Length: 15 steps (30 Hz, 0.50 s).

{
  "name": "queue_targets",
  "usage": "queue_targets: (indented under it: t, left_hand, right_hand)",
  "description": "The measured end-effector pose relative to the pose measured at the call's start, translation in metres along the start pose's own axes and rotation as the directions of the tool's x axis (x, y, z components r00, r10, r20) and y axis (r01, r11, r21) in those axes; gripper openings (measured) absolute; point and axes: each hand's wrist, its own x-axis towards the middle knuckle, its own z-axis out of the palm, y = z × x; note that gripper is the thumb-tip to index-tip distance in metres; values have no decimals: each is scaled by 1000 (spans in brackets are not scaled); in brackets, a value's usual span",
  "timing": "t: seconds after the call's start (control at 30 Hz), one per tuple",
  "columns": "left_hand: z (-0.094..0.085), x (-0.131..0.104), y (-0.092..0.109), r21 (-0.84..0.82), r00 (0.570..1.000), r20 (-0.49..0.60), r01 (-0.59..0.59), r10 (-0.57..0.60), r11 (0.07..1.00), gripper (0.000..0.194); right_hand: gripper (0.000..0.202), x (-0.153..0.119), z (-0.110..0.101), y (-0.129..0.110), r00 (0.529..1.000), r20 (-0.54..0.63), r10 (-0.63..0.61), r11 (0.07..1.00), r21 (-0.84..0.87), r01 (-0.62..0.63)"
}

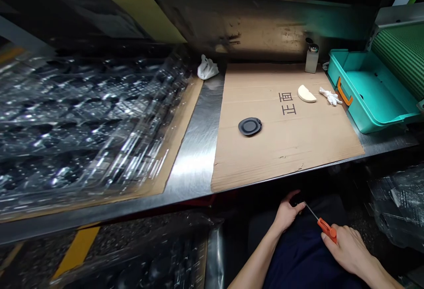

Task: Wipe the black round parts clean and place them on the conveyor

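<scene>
My right hand (347,245) grips the orange handle of a utility knife (326,229). Its thin blade points up and left, with the tip at the thumb of my left hand (289,213). That hand is curled over my lap below the table edge, thumb and forefinger bent round something dark that I cannot make out against the dark clothes. On the cardboard sheet (251,165) above lies a dark grey rounded plastic part (250,126). Farther right on it are a cream half-round pad (306,94) and a crumpled white cloth (330,96).
A teal bin (367,119) with an orange latch stands at the right, beside a green ridged surface (402,55). A small bottle (312,59) stands at the back. Clear plastic trays (99,121) cover the left. A white crumpled bag (207,68) lies between.
</scene>
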Motion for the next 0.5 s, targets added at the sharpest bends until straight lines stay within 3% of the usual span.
queue_targets:
  t: [0.13, 0.5]
  left_hand:
    - [-1, 3, 1, -154, 995, -90, 17, -31, 988, 54]
    - [-2, 1, 17, -322, 960, -46, 246, -275, 914, 66]
  right_hand:
    - [42, 0, 1, -1, 1000, 3, -18, 1000, -15, 18]
    - [40, -3, -2, -5, 998, 23, -61, 998, -9, 62]
